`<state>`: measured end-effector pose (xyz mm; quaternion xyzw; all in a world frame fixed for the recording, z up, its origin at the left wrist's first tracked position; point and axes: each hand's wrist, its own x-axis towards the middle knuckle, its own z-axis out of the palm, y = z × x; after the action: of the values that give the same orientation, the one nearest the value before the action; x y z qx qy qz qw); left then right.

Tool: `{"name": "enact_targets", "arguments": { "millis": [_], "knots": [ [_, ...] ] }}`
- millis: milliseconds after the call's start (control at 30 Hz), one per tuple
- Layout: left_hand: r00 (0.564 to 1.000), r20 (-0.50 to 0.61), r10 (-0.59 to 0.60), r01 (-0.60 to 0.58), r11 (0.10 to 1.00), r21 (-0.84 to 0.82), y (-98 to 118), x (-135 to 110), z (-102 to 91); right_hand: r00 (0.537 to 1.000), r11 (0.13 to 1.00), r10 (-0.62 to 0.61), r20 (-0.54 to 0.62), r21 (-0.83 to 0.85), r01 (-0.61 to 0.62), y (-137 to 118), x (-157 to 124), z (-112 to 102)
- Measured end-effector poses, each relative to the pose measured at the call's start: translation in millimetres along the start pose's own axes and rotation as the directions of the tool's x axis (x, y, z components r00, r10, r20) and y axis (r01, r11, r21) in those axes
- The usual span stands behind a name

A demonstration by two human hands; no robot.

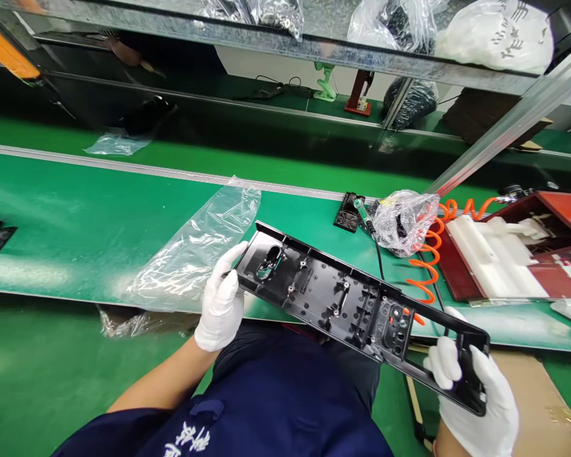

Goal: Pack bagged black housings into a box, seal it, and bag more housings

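A long black plastic panel (333, 298) with ribs, holes and screw bosses is held over my lap, slanting from upper left to lower right. My left hand (221, 301), in a white glove, grips its upper left end with fingers curled round the edge. My right hand (476, 397), also gloved, grips the lower right end, thumb on top. An empty clear plastic bag (195, 247) lies on the green conveyor belt (76, 222) just beyond my left hand.
A red fixture (461, 279) holding white blocks stands at the right, with an orange coiled hose (428, 260) and a crumpled clear bag (402, 219) beside it. A small black part (346, 212) lies on the belt. A cardboard box (542, 400) sits at lower right. Shelves with bags run overhead.
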<state>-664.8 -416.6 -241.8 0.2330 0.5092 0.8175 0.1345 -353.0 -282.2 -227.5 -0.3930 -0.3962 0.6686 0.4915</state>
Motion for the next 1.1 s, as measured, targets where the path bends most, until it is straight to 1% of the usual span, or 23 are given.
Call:
{"name": "enact_targets", "arguments": {
  "millis": [367,533,633,733,900,1000,1100],
  "knots": [
    [0.999,-0.023,-0.037,0.037,0.999,-0.004,1,-1,0.8,0.999,0.999,0.035,0.013,0.029,-0.036,-2,0,1],
    [0.998,-0.01,-0.056,0.056,0.998,-0.023,4,-1,2.7,0.997,0.997,0.022,0.074,0.066,-0.027,1,2,-3],
    [0.995,-0.01,-0.095,0.095,0.995,-0.038,4,1,2.4,0.992,0.997,-0.028,0.12,0.077,0.019,2,-2,-4],
    [0.993,-0.043,-0.108,0.105,0.993,-0.056,1,6,-0.1,0.982,0.993,-0.101,0.157,0.073,0.091,1,-13,0],
    [0.989,-0.078,-0.122,0.115,0.99,-0.084,-6,15,-4.7,0.966,0.977,-0.205,0.158,-0.027,0.211,-1,-29,12],
    [0.989,-0.087,-0.123,0.117,0.99,-0.073,-6,17,-4.9,0.958,0.968,-0.221,0.182,-0.08,0.239,-1,-30,13],
    [0.991,-0.074,-0.114,0.11,0.992,-0.061,-4,16,-3.7,0.959,0.966,-0.215,0.186,-0.102,0.237,-2,-27,12]
  ]
}}
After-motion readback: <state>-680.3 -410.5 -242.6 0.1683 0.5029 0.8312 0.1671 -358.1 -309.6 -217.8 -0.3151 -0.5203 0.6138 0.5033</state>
